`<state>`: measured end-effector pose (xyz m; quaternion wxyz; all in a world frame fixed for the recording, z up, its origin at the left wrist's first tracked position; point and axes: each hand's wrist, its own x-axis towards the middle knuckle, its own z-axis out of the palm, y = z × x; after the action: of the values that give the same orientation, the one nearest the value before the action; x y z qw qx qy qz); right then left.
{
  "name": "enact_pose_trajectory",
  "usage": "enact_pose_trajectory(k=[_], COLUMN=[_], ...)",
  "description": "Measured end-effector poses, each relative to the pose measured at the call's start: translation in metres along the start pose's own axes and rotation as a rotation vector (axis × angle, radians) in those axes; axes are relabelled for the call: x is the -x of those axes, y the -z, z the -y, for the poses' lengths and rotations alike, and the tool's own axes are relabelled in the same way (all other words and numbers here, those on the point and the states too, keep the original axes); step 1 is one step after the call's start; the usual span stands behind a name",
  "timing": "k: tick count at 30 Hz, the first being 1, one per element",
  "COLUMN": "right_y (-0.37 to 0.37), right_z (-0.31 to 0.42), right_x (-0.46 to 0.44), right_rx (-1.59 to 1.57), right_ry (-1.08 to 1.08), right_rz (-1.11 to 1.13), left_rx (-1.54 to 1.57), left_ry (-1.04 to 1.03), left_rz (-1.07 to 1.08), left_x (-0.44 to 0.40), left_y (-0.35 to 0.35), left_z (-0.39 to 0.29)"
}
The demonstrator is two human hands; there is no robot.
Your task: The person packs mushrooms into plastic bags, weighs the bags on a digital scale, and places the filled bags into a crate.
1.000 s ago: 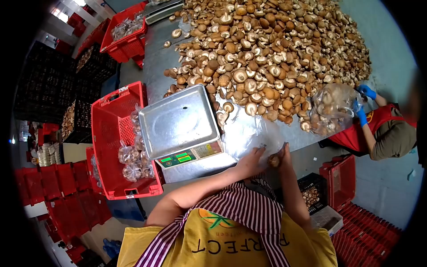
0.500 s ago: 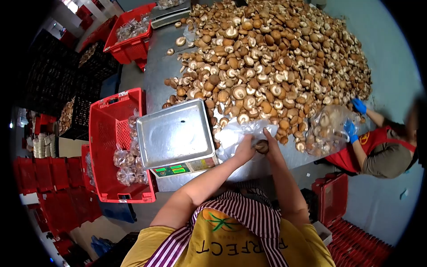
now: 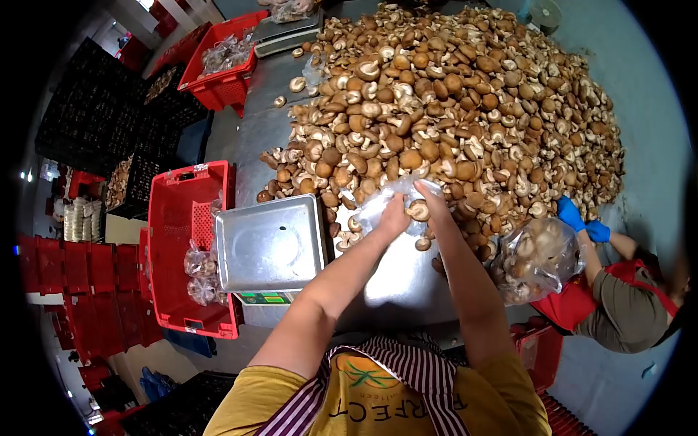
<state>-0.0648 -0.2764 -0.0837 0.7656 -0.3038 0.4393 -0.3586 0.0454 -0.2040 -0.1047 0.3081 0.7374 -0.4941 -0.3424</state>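
Note:
Over the near edge of the mushroom pile (image 3: pixel 451 109), my left hand (image 3: pixel 394 216) is closed on a clear plastic bag (image 3: pixel 374 203). My right hand (image 3: pixel 435 203) is beside it, its fingers at the bag's edge, curled around a mushroom (image 3: pixel 418 211) with a pale underside. How far the fingers reach into the bag is hidden. Just below the hands, a second mushroom (image 3: pixel 423 244) shows against the shiny metal table (image 3: pixel 396 280). To the left of my hands sits a scale (image 3: pixel 270 243) with a bare metal pan and a green display.
A red crate (image 3: pixel 190 320) with bagged mushrooms (image 3: pixel 202 275) stands left of the scale. Another red crate (image 3: pixel 222 83) and scale (image 3: pixel 287 33) are farther back. At right, a co-worker in blue gloves (image 3: pixel 571 213) is beside a filled bag (image 3: pixel 538 254).
My hands and the bag have moved forward, toward the pile. The mushroom at my right hand now shows its pale side. The co-worker's gloved hands have shifted away from their bag.

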Motion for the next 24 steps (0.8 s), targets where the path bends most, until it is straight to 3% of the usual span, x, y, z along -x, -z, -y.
enact_pose_trajectory(k=[9, 16, 19, 22, 24], right_y=[0.007, 0.027, 0.018, 0.009, 0.001], right_z=[0.009, 0.023, 0.053, 0.071, 0.063], right_x=[0.104, 0.184, 0.218, 0.235, 0.22], right_rx=[0.009, 0.111, 0.17, 0.162, 0.277], right_ry=[-0.034, -0.231, -0.347, -0.426, -0.499], right_rz=[-0.041, 0.092, 0.11, 0.294, 0.273], left_rx=[0.201, 0.141, 0.231, 0.395, 0.366], left_ry=[-0.045, -0.046, 0.017, -0.128, -0.035], left_rz=[0.076, 0.152, 0.306, 0.239, 0.244], left_x=[0.101, 0.192, 0.223, 0.25, 0.253], left_y=[-0.004, 0.037, 0.071, 0.064, 0.06], left_z=[-0.011, -0.082, -0.121, -0.12, -0.111])
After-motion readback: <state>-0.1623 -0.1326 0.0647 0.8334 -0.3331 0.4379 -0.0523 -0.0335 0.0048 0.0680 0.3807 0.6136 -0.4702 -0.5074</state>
